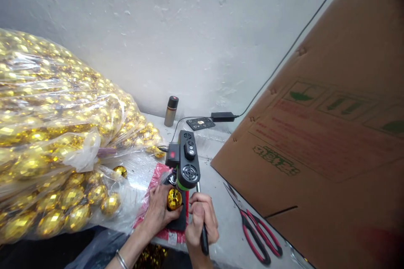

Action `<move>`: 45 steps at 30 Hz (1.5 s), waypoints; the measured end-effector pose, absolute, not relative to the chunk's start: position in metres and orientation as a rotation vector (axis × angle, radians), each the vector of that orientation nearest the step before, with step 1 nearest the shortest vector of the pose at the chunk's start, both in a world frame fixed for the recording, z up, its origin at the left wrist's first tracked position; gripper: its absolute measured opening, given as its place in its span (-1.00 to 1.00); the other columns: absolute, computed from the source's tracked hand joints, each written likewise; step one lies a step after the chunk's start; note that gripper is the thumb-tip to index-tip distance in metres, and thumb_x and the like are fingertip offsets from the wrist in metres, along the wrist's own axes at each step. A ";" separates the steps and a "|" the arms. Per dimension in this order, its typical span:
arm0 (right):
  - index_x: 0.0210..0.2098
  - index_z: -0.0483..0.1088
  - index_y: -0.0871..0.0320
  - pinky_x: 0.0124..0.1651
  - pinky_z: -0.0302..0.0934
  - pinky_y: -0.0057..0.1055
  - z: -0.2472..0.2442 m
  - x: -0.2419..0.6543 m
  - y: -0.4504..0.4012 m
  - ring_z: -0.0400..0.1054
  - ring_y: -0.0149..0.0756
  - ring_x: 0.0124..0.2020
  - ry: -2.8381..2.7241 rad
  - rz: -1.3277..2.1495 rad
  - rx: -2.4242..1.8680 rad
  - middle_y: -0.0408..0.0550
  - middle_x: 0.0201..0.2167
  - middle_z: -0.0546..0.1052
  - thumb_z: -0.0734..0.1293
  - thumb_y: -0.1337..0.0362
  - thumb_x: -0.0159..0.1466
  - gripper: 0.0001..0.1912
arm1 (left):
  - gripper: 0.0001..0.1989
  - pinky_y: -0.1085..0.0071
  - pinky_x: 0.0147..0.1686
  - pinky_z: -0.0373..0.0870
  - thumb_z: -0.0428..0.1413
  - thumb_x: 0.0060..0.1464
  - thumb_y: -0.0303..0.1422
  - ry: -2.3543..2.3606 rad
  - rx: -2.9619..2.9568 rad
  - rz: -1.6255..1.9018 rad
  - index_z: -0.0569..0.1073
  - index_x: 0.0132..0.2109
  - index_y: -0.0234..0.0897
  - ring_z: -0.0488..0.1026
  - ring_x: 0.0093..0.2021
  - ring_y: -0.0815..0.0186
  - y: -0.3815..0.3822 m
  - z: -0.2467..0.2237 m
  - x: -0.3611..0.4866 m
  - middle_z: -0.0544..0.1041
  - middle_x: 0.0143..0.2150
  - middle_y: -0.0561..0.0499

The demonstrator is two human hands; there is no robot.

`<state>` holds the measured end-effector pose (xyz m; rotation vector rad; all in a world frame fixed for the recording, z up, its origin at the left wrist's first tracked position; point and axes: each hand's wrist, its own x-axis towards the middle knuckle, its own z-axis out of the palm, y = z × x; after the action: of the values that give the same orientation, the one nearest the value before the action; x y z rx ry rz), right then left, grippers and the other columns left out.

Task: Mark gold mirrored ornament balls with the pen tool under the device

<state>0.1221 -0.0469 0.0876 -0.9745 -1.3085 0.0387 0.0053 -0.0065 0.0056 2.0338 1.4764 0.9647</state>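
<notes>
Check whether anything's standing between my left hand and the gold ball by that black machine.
Nothing visible does: your left hand has the gold ball directly in its grip. The black machine is right by the ball, not between them.

On the table [227, 239] the machine [188, 159] stands in the middle, with one ball [174, 199] at its front end. To the left lies a bag of balls [63, 92]; to the right, a carton [299, 143] with scissors [242, 211] beside it. Behind the machine (near the wall) are a bottle [171, 111], a phone [200, 123] and an adapter [223, 116].
</notes>
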 end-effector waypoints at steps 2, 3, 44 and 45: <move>-0.44 0.31 0.10 -0.33 0.21 -0.39 0.087 0.122 -0.047 0.35 -0.37 -0.44 -1.299 0.050 -0.964 -0.16 -0.45 0.41 0.16 0.45 0.41 -0.70 | -0.55 -0.02 0.03 0.35 0.32 -0.03 -0.21 1.474 2.030 0.975 0.49 0.02 -0.21 0.53 -0.03 -0.05 -0.007 0.006 0.006 0.60 -0.10 -0.12; -0.44 0.31 0.10 -0.33 0.21 -0.39 0.087 0.122 -0.047 0.35 -0.37 -0.44 -1.296 0.053 -0.960 -0.16 -0.45 0.42 0.16 0.45 0.40 -0.70 | -0.54 -0.01 0.03 0.35 0.32 -0.04 -0.21 1.473 2.027 0.983 0.49 0.02 -0.21 0.53 -0.02 -0.05 -0.007 0.006 0.006 0.60 -0.09 -0.11; -0.45 0.25 0.09 -0.40 0.19 -0.49 0.103 0.122 -0.041 0.30 -0.42 -0.48 -1.399 -0.075 -0.954 -0.19 -0.46 0.38 0.11 0.32 0.50 -0.64 | -0.56 -0.12 0.11 0.34 0.27 -0.04 -0.32 1.600 2.027 1.006 0.51 0.02 -0.32 0.55 0.03 -0.12 -0.002 0.003 0.020 0.63 -0.04 -0.21; -0.43 0.26 0.10 -0.44 0.14 -0.50 0.116 0.122 -0.042 0.27 -0.43 -0.49 -1.378 -0.030 -0.999 -0.19 -0.46 0.37 0.12 0.36 0.50 -0.66 | -0.54 -0.13 0.12 0.34 0.28 -0.06 -0.33 1.597 2.029 1.009 0.51 0.03 -0.32 0.55 0.03 -0.12 -0.002 0.004 0.020 0.63 -0.04 -0.20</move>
<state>0.1216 -0.0420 0.1161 -0.9993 -1.3785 -0.0300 0.0203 -0.0019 0.0036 2.0290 1.5970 1.0090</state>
